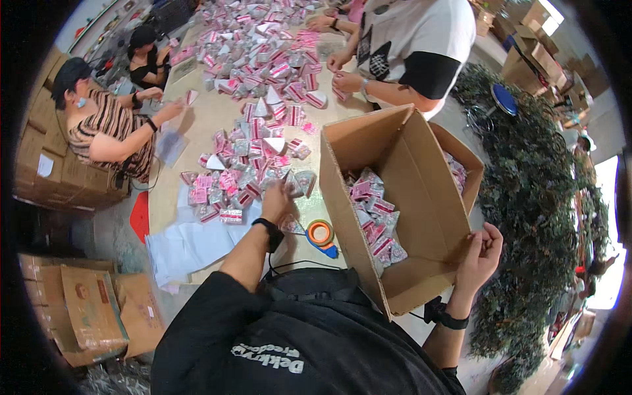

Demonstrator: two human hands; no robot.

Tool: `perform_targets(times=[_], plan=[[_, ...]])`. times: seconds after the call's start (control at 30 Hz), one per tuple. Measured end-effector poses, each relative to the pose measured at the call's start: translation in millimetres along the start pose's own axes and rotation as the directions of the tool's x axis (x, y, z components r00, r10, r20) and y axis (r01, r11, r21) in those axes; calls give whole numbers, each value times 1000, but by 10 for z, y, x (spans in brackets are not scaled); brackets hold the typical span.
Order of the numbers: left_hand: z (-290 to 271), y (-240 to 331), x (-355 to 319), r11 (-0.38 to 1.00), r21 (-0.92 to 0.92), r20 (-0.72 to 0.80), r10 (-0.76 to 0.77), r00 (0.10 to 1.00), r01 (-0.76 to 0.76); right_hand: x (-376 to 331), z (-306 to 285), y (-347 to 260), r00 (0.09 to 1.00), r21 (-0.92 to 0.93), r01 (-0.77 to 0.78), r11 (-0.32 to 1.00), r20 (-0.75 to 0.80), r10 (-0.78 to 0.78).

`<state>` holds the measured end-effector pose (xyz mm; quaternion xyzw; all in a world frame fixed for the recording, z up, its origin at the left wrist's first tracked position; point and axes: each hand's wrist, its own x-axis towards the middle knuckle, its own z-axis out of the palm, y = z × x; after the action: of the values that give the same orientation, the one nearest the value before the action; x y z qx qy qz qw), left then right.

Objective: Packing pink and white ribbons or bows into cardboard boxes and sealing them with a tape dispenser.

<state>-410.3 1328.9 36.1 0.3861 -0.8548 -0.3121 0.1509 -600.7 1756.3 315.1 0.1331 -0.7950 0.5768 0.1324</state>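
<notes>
My left hand [276, 201] is among small clear-wrapped packets [253, 155] with pink-and-white labels, heaped on the table. Its bent fingers are closed on a wedge-shaped packet [293, 184]; part of the grip is hidden. At the near right corner of an open cardboard box [424, 191], my right hand [484, 253] has its fingers curled, with the thumb side against the rim. The box is tilted toward me, and more packets [380, 217] lie inside it along the left wall.
Near the box lie an orange tape roll and blue dispenser [320, 234]. White sheets [197, 250] cover the table's near left corner. Co-workers sit at left [105, 125] and stand at right [408, 52]. Artificial greenery [526, 230] is piled right; cartons [92, 306] stand at lower left.
</notes>
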Motion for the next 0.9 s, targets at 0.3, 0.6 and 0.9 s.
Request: perform_targets(times=[0.3, 0.6, 0.9], plan=[[-1951, 1614, 128, 913, -407, 80, 77, 994, -38, 12, 47, -115, 999, -103, -29, 994, -23, 27], [-3301, 3388, 72, 600, -571, -317, 469, 825, -560, 24, 62, -58, 999, -76, -32, 997, -2, 32], [-2284, 4139, 219, 109, -912, -311, 447, 839, -396, 61, 30, 55, 1000, -14, 12, 1000, -17, -12]])
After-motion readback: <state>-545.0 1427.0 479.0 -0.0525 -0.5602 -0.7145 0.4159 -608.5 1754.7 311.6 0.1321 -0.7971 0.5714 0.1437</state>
